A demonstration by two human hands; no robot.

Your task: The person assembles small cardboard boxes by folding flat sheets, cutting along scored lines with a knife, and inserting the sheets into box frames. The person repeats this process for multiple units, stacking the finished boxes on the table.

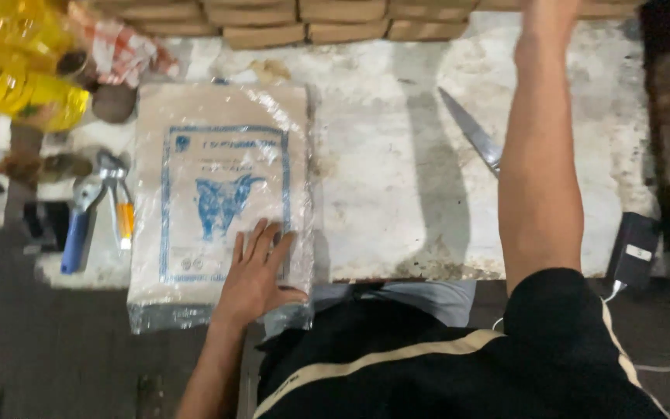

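The left hand lies flat on a bag. Its fingers are spread a little and press on the clear plastic; they grip nothing. The hand is on the bag's near right corner.

The bag is clear, with a blue picture of an animal in a blue frame. It is full of something pale brown, maybe a powder or a block; I cannot tell which. It lies flat on the left part of the table, and its near end hangs over the table's edge.

The right arm reaches far up across the table. The right hand is past the top edge of the view, so I cannot tell what its fingers do.

A knife lies on the table, partly hidden under that arm. Left of the bag are pliers and a tool with a blue handle. In the far left corner are yellow bottles full of yellow liquid. A red and white cloth lies beside them. Brown blocks line the far edge. A black charger sits at the near right corner.
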